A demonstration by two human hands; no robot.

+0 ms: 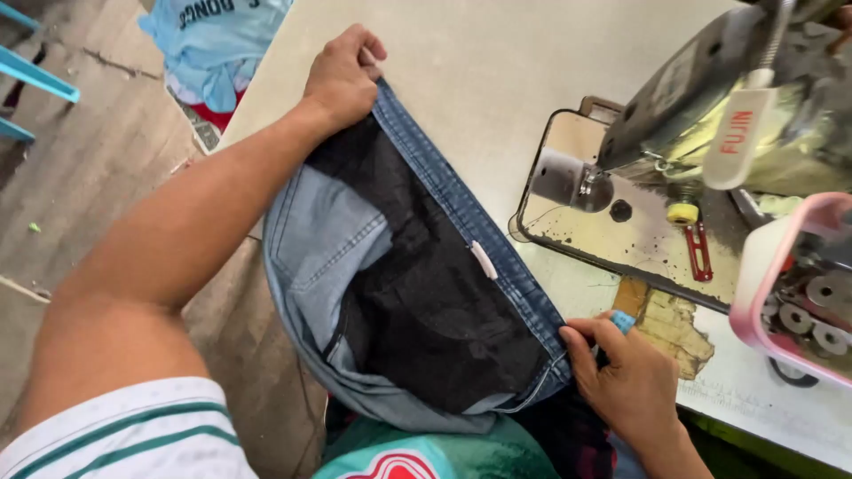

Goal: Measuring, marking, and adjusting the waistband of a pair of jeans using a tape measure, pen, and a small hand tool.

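Note:
A blue denim garment [328,239] with a black lining [417,275] hangs over the near edge of a cream sewing table [497,62]. Its waistband [461,208] is stretched taut along the tabletop, with a small white tag [484,260] on it. My left hand [342,75] grips the far end of the waistband. My right hand [626,372] pinches the near end, with a small light-blue object [623,321] by the fingers.
A worn sewing machine [710,106] stands at the right on a metal plate [603,213]. A pink container [803,284] with metal bobbins sits at the right edge. A light-blue bag [213,40] and blue chair legs [35,75] are on the concrete floor at left.

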